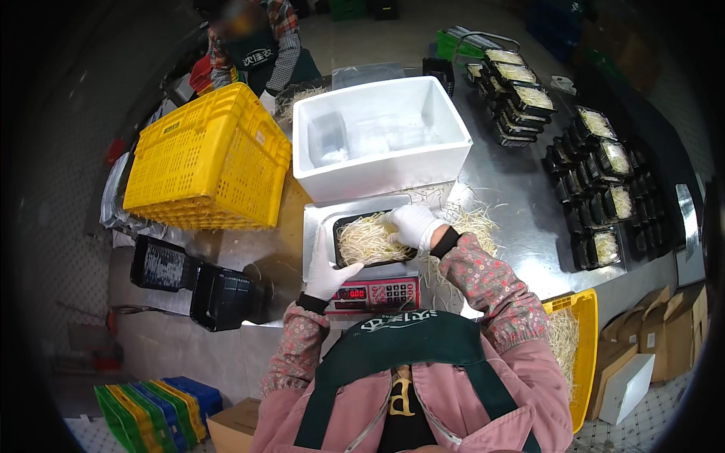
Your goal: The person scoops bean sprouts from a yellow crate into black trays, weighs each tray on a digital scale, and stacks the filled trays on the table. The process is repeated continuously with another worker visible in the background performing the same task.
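A black plastic tray heaped with bean sprouts rests on the metal pan of a digital scale with a red panel. My left hand, in a white glove, is at the tray's left side, thumb and fingers apart; whether it grips the rim I cannot tell. The gloved right hand lies over the tray's right end with its fingers bent down at the sprouts; its fingertips are partly hidden. Loose bean sprouts lie on the steel table just right of the scale.
Behind the scale stands a white foam box, with a yellow crate to its left. Black empty trays are stacked at left. Filled trays stand in stacks at right. A yellow crate of sprouts is at lower right. A co-worker is across the table.
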Demonstrator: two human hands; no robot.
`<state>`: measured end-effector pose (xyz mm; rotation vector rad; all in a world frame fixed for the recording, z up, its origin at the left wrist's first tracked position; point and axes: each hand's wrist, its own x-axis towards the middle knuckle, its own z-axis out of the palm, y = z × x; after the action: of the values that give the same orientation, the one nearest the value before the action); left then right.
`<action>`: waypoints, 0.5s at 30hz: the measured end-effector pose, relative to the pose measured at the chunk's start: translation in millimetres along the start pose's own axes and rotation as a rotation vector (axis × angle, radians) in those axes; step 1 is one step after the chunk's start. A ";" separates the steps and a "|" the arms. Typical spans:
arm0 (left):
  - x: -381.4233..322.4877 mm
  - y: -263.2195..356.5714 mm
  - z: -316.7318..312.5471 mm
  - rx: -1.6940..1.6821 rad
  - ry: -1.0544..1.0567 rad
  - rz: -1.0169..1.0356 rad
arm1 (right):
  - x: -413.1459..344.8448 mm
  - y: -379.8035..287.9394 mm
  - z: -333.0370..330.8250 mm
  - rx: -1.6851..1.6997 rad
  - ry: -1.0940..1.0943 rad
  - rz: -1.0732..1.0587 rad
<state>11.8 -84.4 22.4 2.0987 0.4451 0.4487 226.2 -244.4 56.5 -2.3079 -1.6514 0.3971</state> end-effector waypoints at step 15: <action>23.7 21.4 -2.6 0.442 -0.132 0.215 | -32.0 58.8 -32.0 0.121 0.260 0.075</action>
<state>34.2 -82.3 45.2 2.6027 0.2559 0.3533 279.6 -294.9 65.9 -2.2286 -1.3823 0.1957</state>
